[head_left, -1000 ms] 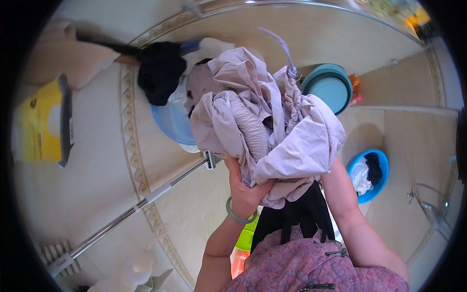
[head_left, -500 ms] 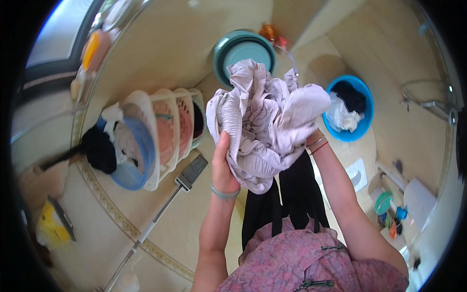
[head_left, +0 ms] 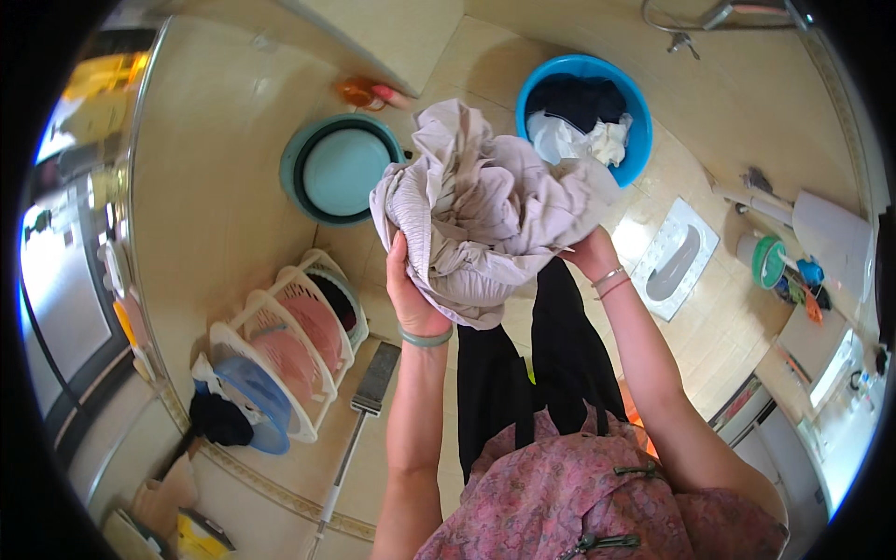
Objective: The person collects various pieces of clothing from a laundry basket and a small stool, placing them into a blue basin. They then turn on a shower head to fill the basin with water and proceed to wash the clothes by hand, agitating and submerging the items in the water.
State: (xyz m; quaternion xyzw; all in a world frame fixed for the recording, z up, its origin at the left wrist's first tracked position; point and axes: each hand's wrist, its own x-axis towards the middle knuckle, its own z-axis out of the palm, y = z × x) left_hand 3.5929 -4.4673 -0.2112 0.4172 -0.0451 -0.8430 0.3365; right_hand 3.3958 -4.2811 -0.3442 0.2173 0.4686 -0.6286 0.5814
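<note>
One pale garment (head_left: 485, 215) is not yet set down, left hand (head_left: 418, 303) clamped on it, right hand (head_left: 595, 254) fingers too hidden to judge, other clothes (head_left: 579, 103) already in a blue basin (head_left: 639, 145).

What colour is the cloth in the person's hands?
The cloth is pale greyish pink, clearest in the head view.

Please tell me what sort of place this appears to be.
It is most likely a bathroom: there is a squat toilet, a wall tap, and a blue tub with clothes in it.
</note>
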